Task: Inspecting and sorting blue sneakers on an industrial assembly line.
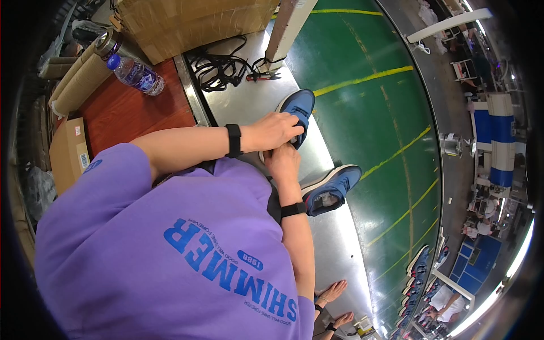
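My left hand (275,131) and right hand (283,164) have fingers pinching 1 blue shoe (298,110) on the steel desk (249,105); a 2nd shoe (331,190) lies beside

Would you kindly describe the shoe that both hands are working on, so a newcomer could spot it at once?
Find the shiny metal worktop beside the green conveyor belt. Two blue shoes lie on it; the one meant is farther along, under the left hand and right hand. The other shoe lies untouched.
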Demonstrator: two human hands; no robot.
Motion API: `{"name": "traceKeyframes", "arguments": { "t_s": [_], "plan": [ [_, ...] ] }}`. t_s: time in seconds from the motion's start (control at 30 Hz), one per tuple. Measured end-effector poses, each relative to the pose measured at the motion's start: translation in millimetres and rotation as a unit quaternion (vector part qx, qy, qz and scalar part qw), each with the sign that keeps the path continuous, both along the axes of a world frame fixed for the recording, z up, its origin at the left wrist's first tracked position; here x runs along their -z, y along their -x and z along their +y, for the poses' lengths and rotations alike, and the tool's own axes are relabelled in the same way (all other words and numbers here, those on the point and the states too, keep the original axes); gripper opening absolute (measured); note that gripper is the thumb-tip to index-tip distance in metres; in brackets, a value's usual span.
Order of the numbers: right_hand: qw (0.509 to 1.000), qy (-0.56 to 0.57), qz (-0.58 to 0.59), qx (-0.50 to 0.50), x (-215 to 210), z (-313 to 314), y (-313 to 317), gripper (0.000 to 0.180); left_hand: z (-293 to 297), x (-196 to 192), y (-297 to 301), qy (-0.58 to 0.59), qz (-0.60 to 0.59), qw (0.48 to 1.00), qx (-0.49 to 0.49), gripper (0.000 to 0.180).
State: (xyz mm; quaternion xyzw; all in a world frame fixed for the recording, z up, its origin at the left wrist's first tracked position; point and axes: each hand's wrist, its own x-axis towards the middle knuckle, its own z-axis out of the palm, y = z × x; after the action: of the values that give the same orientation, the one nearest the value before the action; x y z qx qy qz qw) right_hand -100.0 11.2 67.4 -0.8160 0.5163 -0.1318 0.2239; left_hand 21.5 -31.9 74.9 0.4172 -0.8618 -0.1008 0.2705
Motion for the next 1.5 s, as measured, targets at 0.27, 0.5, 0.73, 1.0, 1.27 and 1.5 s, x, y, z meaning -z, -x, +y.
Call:
{"name": "traceKeyframes", "arguments": {
  "t_s": [0.27, 0.5, 0.73, 1.0, 1.27, 1.5],
  "plan": [
    [0.990, -0.132, -0.009, 0.044, -22.6, 38.4, 40.7, 0.027, 18.0, -0.4, -21.2, -0.351, 0.107, 0.924, -0.104, 0.048],
    [0.993, -0.104, 0.031, 0.044, -22.0, 37.5, 32.5, 0.029, 3.0, 5.4, 0.6, -0.440, -0.022, 0.895, -0.062, 0.070],
    [0.991, -0.077, 0.110, -0.005, -21.6, 30.8, 25.0, 0.033, 4.7, 11.8, -3.2, -0.569, 0.197, 0.797, -0.050, 0.050],
    [0.985, -0.135, 0.018, 0.106, -11.7, 37.3, 45.8, 0.038, -10.7, -17.7, -12.2, -0.576, 0.531, 0.622, -0.009, 0.033],
    [0.987, -0.111, 0.024, 0.118, -13.6, 42.8, 45.7, 0.036, -13.8, -11.5, 12.8, -0.425, -0.073, 0.898, -0.092, 0.051],
    [0.989, -0.105, 0.025, 0.105, -15.0, 44.4, 45.0, 0.034, -2.0, 4.6, 19.9, -0.598, 0.297, 0.744, 0.001, 0.030]
  ]
}}
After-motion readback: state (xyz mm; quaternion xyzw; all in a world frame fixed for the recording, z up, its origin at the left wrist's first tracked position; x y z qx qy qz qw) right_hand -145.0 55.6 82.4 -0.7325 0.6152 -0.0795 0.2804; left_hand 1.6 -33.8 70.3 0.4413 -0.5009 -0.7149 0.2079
